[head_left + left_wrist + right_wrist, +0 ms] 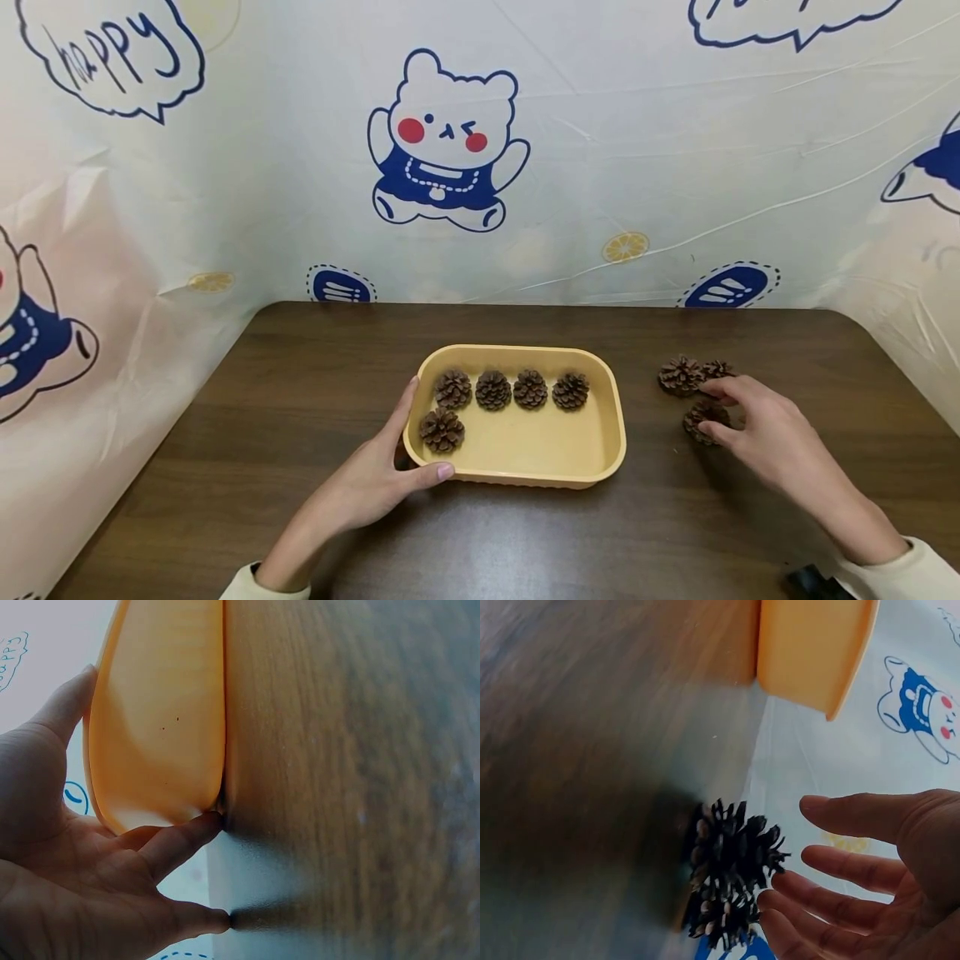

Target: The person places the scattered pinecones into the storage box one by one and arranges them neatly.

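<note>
Your right hand (757,421) rests among three loose pine cones (681,375) on the table (300,400), well right of the yellow tray (611,417); its fingers are spread, relaxed, fingertips just touching the nearest cone (703,419), not yet pinching. Your left hand (382,475) cups the tray's left end, thumb along the front wall. Five cones (492,389) already lie inside the tray.

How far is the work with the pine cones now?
Done: five pine cones lie in the yellow tray. In hand: the left hand steadies the tray's corner; the right hand reaches the nearest loose cone, no grip yet. Left: three cones on the table.
</note>
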A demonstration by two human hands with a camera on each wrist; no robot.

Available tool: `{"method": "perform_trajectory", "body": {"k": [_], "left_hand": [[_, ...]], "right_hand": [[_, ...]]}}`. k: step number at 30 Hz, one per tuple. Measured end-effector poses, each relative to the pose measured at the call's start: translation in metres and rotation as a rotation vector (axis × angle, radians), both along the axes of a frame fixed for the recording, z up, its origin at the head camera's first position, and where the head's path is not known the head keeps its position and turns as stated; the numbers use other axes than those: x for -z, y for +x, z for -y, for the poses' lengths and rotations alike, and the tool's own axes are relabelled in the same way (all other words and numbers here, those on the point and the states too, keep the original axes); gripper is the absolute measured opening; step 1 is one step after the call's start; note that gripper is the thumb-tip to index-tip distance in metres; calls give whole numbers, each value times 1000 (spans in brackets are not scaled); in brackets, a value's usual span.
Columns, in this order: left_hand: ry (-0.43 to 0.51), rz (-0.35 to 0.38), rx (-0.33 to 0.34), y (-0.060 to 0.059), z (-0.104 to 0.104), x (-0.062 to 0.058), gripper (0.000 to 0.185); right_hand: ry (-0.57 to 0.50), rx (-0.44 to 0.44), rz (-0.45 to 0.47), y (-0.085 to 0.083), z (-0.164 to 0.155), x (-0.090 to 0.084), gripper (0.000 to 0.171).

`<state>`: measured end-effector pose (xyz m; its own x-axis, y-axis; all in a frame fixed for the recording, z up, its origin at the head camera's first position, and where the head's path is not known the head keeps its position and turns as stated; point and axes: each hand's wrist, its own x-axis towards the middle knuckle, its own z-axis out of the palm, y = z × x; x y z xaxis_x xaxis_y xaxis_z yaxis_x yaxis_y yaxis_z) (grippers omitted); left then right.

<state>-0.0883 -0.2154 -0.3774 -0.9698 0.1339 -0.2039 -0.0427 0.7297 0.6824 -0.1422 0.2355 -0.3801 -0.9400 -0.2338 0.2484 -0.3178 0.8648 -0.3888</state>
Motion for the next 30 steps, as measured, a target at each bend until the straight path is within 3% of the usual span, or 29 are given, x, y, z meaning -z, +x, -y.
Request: {"method": "perform_trajectory", "body": {"k": [9, 30], "left_hand": [[3, 0, 3, -1, 0, 1, 116], [-8, 5, -6, -1, 0, 1, 116]], "right_hand": [[13, 13, 118, -6, -9, 3, 44], [-4, -9, 166, -10, -13, 12, 41]]}}
